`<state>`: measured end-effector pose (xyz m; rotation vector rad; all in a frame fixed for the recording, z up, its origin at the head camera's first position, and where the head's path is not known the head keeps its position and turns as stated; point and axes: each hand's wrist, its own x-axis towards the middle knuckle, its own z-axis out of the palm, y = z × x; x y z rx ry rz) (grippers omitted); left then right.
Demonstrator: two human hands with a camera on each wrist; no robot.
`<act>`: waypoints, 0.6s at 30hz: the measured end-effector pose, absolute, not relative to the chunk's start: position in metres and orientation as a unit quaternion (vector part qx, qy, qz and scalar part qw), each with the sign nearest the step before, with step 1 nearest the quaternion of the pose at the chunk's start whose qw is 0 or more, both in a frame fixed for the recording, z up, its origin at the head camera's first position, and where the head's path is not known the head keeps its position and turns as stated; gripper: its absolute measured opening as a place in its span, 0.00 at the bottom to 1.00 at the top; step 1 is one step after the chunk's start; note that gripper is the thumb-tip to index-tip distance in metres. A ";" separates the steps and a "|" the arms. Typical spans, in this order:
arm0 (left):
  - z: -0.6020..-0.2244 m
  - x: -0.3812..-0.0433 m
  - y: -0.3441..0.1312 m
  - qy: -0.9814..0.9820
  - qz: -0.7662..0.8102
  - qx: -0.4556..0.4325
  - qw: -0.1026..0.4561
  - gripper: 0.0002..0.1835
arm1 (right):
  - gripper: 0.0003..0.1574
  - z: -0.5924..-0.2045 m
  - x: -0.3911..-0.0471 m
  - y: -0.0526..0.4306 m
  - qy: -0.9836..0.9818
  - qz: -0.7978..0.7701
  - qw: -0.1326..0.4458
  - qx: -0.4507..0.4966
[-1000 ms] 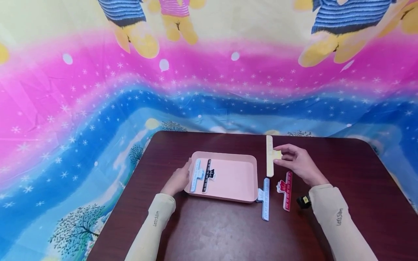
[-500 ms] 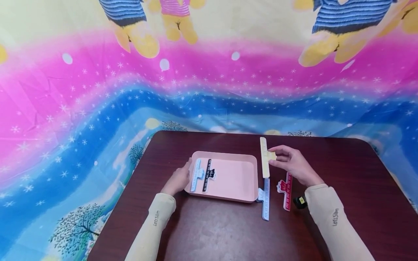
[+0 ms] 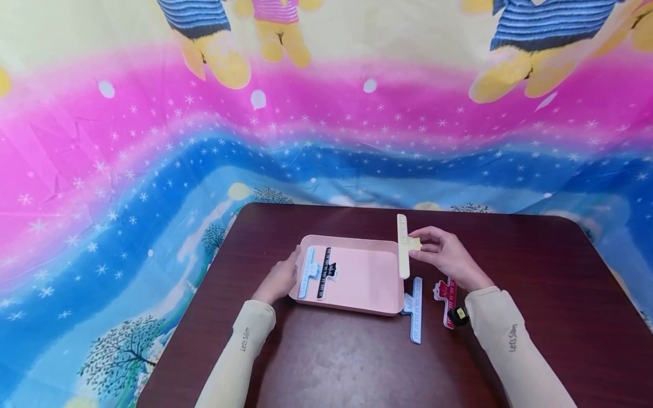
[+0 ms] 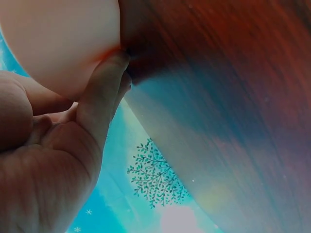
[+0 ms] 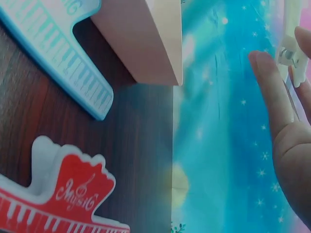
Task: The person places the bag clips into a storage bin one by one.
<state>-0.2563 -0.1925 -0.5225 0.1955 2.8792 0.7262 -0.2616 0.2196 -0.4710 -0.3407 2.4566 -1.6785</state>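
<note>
My right hand [image 3: 449, 258] pinches a pale yellow clip [image 3: 403, 246] with a long piano-key bar by its handle, above the right edge of a pink tray [image 3: 369, 283]. In the right wrist view, thumb and fingers are on either side of the yellow clip's handle [image 5: 294, 57]. My left hand [image 3: 278, 280] rests against the tray's left outer wall, and in the left wrist view its fingertips touch the tray's side [image 4: 73, 43]. Inside the tray, a light blue clip [image 3: 307, 275] and a black clip [image 3: 324, 275] lie side by side at the left.
On the dark wooden table [image 3: 336, 357], a blue clip [image 3: 416, 311] lies just right of the tray. A red clip [image 3: 445, 294] is farther right, partly behind the right wrist's black device [image 3: 459, 316]. A patterned cloth [image 3: 326, 124] hangs behind the table.
My right hand has moved left with the yellow clip, bringing it from right of the tray to over its right edge. The left hand and tray stay put.
</note>
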 end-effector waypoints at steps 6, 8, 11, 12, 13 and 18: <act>-0.521 -0.255 -0.192 0.965 0.239 0.069 0.081 0.32 | 0.29 -0.471 -0.264 0.210 0.820 -0.557 0.074 -0.111; -0.521 -0.255 -0.193 0.965 0.239 0.069 0.082 0.32 | 0.29 -0.471 -0.264 0.207 0.825 -0.548 0.075 -0.112; -0.522 -0.255 -0.194 0.965 0.239 0.069 0.083 0.31 | 0.29 -0.469 -0.265 0.202 0.833 -0.534 0.075 -0.121; -0.522 -0.255 -0.194 0.965 0.240 0.068 0.084 0.31 | 0.28 -0.468 -0.266 0.200 0.837 -0.527 0.074 -0.125; -0.523 -0.256 -0.194 0.965 0.240 0.067 0.084 0.31 | 0.28 -0.467 -0.267 0.198 0.841 -0.521 0.072 -0.130; -0.525 -0.258 -0.195 0.965 0.237 0.072 0.080 0.32 | 0.26 -0.463 -0.270 0.190 0.863 -0.481 0.056 -0.145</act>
